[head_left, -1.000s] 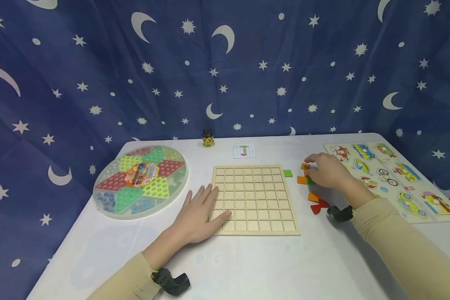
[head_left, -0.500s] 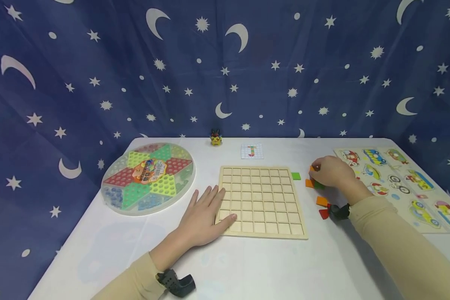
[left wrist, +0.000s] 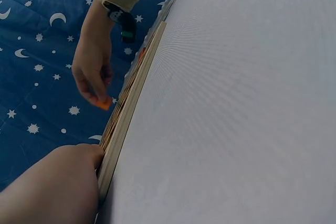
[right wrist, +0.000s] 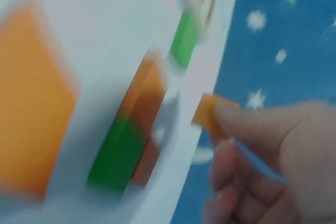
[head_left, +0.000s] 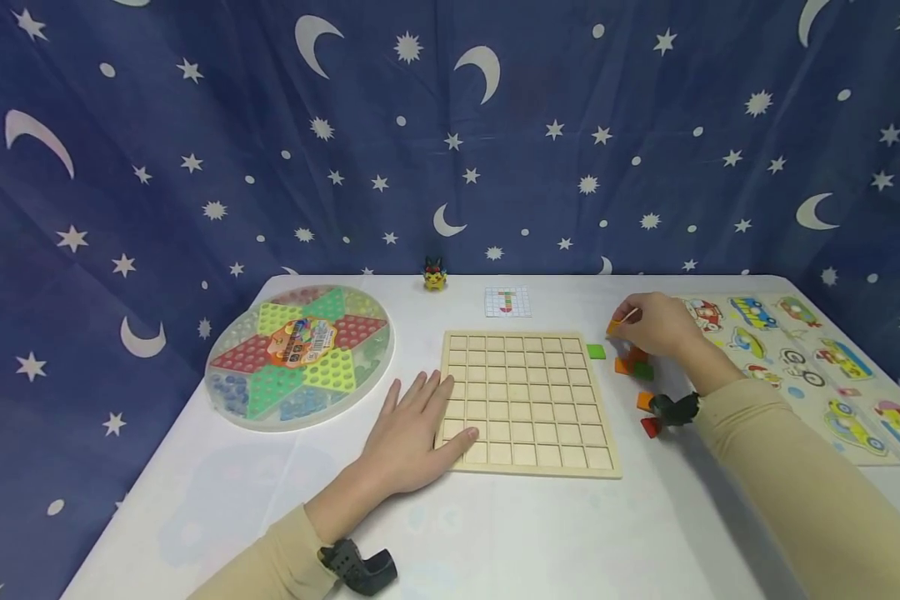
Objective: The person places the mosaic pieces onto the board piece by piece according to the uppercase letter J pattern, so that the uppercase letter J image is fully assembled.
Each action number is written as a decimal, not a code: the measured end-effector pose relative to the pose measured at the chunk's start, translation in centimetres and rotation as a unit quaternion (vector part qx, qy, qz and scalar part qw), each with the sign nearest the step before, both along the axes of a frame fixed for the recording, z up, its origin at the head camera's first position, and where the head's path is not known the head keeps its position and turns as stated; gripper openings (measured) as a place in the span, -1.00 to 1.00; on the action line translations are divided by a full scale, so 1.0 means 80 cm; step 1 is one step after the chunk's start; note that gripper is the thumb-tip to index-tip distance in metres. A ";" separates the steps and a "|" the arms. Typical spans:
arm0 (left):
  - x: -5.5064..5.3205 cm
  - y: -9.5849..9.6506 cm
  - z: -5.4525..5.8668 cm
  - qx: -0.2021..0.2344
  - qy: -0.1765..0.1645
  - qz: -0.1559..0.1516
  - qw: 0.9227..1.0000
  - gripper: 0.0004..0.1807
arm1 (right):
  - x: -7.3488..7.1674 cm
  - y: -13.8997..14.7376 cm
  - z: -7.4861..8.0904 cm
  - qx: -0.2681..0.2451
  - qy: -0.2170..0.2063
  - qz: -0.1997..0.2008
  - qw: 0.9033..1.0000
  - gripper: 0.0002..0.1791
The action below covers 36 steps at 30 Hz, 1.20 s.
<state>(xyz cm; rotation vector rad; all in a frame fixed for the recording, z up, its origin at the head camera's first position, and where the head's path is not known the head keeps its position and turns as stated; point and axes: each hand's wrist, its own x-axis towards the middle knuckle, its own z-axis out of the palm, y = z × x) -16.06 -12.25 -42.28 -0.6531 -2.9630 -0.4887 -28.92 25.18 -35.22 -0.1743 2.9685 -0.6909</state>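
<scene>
With thumb and fingers my right hand (head_left: 662, 327) pinches a small orange square tile (right wrist: 206, 113), held up off the table. Below it lie orange tiles (head_left: 622, 366) and a dark green tile (head_left: 642, 372), touching or overlapping. Closer to me are another orange tile (head_left: 645, 402) and a red piece (head_left: 651, 427), partly behind the wrist camera. A light green tile (head_left: 596, 352) lies by the right edge of the wooden grid board (head_left: 521, 392). My left hand (head_left: 412, 442) rests on that board's left edge, fingers straight and thumb over the near squares.
A round Chinese checkers set (head_left: 221, 398) lies to the left. Behind the grid board are a small figurine (head_left: 434, 277) and a grid card (head_left: 507, 302) with a coloured pattern. At right lies a picture puzzle board (head_left: 783, 354). A starry curtain (head_left: 390, 158) hangs behind the table.
My right hand has risen away from the loose tiles with the orange tile, uncovering the green and orange ones beneath. The head view has shifted slightly. My left hand stays on the board.
</scene>
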 end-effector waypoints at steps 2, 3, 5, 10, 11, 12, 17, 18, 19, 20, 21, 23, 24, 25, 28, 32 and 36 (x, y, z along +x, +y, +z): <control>0.000 0.000 0.000 0.001 0.002 0.001 1.000 -0.02 | 0.003 -0.016 0.003 -0.019 0.001 0.028 0.999 -0.80; 0.000 0.000 0.001 0.002 0.000 0.001 1.000 -0.02 | 0.006 -0.026 0.004 -0.027 0.002 0.047 0.999 -0.81; 0.000 0.000 0.000 0.003 -0.001 0.000 1.000 -0.01 | 0.010 -0.046 0.006 -0.036 0.000 0.081 0.996 -0.82; -0.002 0.001 -0.001 0.005 -0.002 0.001 1.000 -0.01 | 0.016 -0.094 0.008 -0.047 0.001 0.154 0.987 -0.83; -0.002 0.001 -0.001 0.004 -0.002 0.002 1.000 -0.01 | 0.016 -0.102 0.008 -0.051 0.001 0.165 0.985 -0.83; -0.002 0.001 -0.001 0.005 -0.003 0.003 1.000 -0.01 | 0.016 -0.110 0.008 -0.056 0.000 0.173 0.983 -0.83; -0.003 0.000 -0.001 0.002 -0.010 0.005 1.000 -0.01 | 0.014 -0.144 0.000 -0.067 -0.011 0.189 0.980 -0.90; -0.003 0.000 -0.001 0.001 -0.011 0.005 1.000 0.00 | 0.013 -0.149 -0.003 -0.069 -0.013 0.188 0.980 -0.91; -0.003 0.000 -0.001 -0.002 -0.010 0.005 1.000 0.00 | 0.011 -0.154 -0.005 -0.070 -0.013 0.189 0.979 -0.91; -0.002 0.000 -0.001 -0.002 -0.009 0.005 1.000 0.00 | 0.010 -0.157 -0.008 -0.071 -0.014 0.188 0.980 -0.91; -0.002 0.000 -0.001 -0.003 -0.007 0.005 1.000 0.00 | 0.009 -0.161 -0.010 -0.070 -0.015 0.185 0.980 -0.91; -0.002 0.000 -0.001 -0.002 -0.005 0.003 1.000 0.00 | 0.006 -0.166 -0.015 -0.067 -0.015 0.179 0.981 -0.91; -0.002 0.001 -0.001 -0.003 -0.003 0.003 1.000 0.00 | 0.006 -0.167 -0.017 -0.063 -0.015 0.176 0.982 -0.91; -0.001 0.001 -0.001 -0.002 -0.002 0.003 1.000 -0.01 | 0.005 -0.168 -0.019 -0.058 -0.014 0.173 0.983 -0.91; 0.000 0.002 -0.001 0.001 -0.001 0.001 1.000 -0.01 | 0.004 -0.170 -0.022 -0.048 -0.008 0.165 0.985 -0.92; 0.000 0.001 0.000 -0.001 0.002 0.002 1.000 -0.02 | 0.005 -0.174 -0.021 -0.035 0.009 0.168 0.985 -0.92; -0.001 0.000 0.000 -0.002 0.001 0.003 1.000 -0.02 | 0.007 -0.177 -0.021 -0.024 0.014 0.165 0.986 -0.93</control>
